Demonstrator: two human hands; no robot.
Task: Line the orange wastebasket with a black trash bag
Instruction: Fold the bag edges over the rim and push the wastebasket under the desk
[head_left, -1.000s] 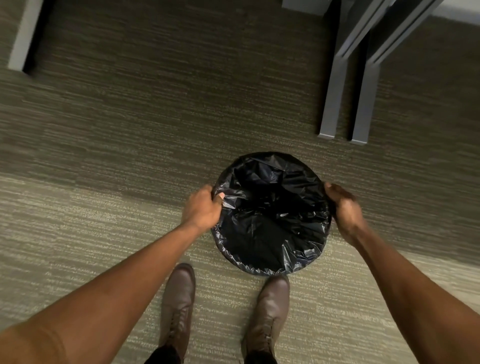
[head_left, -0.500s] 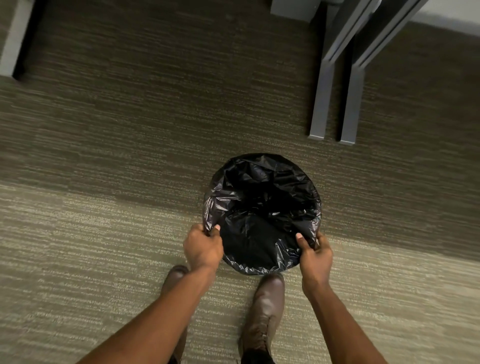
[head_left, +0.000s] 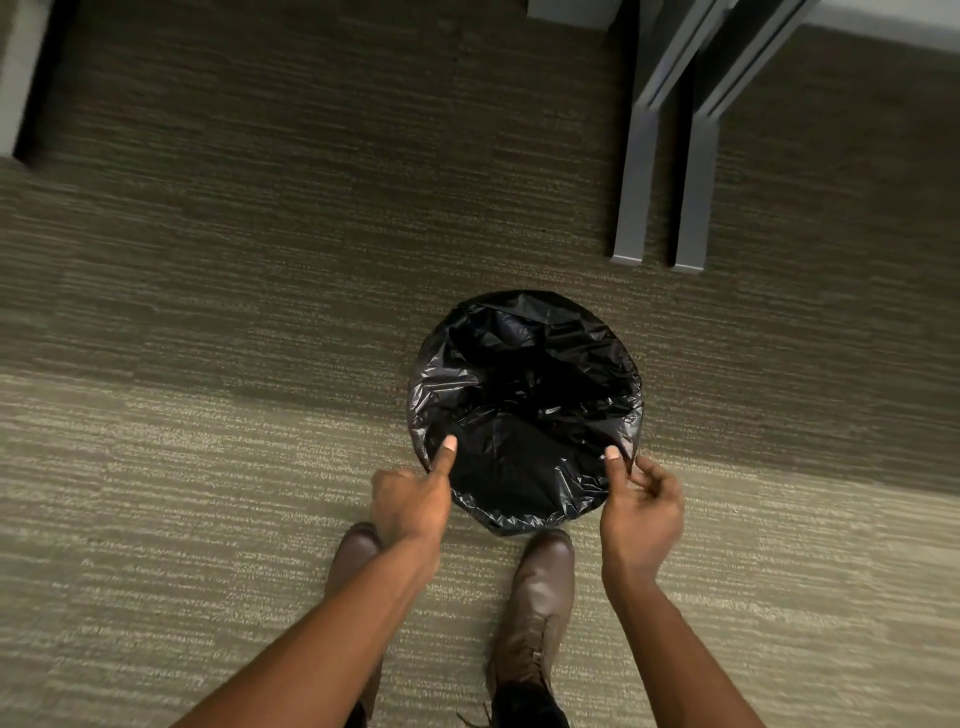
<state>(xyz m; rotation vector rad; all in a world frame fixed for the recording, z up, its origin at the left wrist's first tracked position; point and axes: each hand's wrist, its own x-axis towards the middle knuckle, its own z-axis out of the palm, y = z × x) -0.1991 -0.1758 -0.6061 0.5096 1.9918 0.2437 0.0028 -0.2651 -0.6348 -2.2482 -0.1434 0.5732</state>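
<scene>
A round wastebasket stands on the carpet just ahead of my feet, fully covered by a glossy black trash bag (head_left: 524, 405) that lines its inside and folds over the rim; no orange shows. My left hand (head_left: 413, 501) is at the near-left rim, its thumb pressed on the bag's edge and its fingers curled under. My right hand (head_left: 641, 506) is at the near-right rim, pinching the bag's edge between thumb and fingertips.
Two grey metal furniture legs (head_left: 631, 192) stand on the carpet just beyond the basket, to the right. A pale panel (head_left: 13, 78) is at the far left. My brown boots (head_left: 537, 597) are right behind the basket.
Both hands slid from the basket's left and right sides round to its near rim. The right hand has now loosened to a fingertip pinch on the bag's edge.
</scene>
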